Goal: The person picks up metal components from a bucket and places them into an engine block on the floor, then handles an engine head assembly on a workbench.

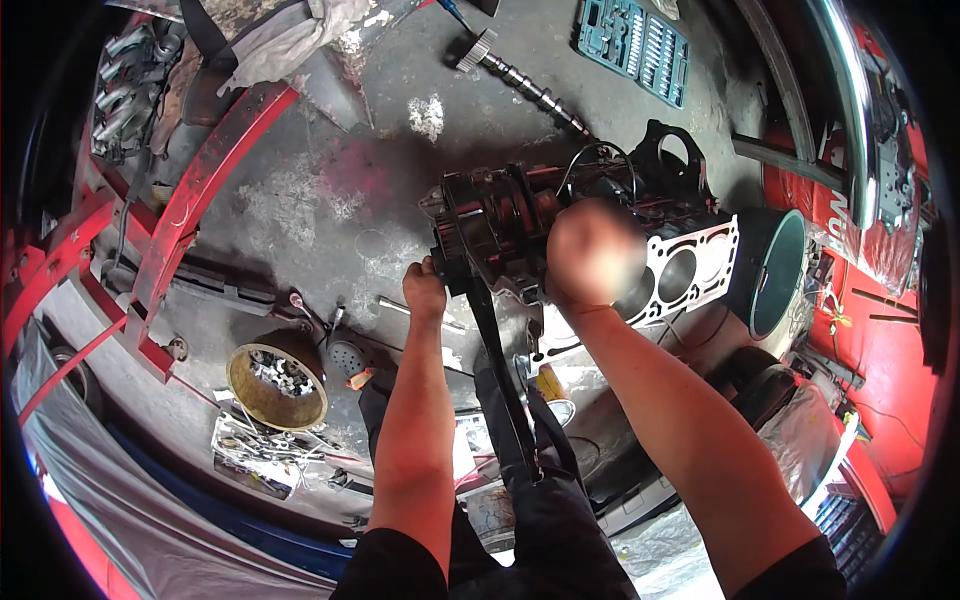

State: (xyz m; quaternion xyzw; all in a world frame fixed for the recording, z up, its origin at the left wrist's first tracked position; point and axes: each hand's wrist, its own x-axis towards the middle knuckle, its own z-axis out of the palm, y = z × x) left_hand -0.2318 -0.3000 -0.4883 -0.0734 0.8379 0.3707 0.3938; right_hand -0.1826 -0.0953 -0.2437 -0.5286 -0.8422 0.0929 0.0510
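An engine block (520,200) lies on its side in front of me, its dark crankcase internals facing up. A pale head gasket (715,255) with round bores lies along its near right face. My left hand (425,290) is closed at the left end of the block, beside a toothed wheel; what its fingers grip is hidden. My right hand (597,255) rests over the middle of the block by the gasket, its fingers blurred out. A long black bar (495,345) slopes from the block's left end toward my legs.
A camshaft with a gear (525,85) and a teal socket set case (632,50) lie on the far floor. Red metal frame legs (205,185) stand left. Near left are a round tub of small parts (240,385) and scattered tools (255,455). A dark green bucket (785,275) stands right.
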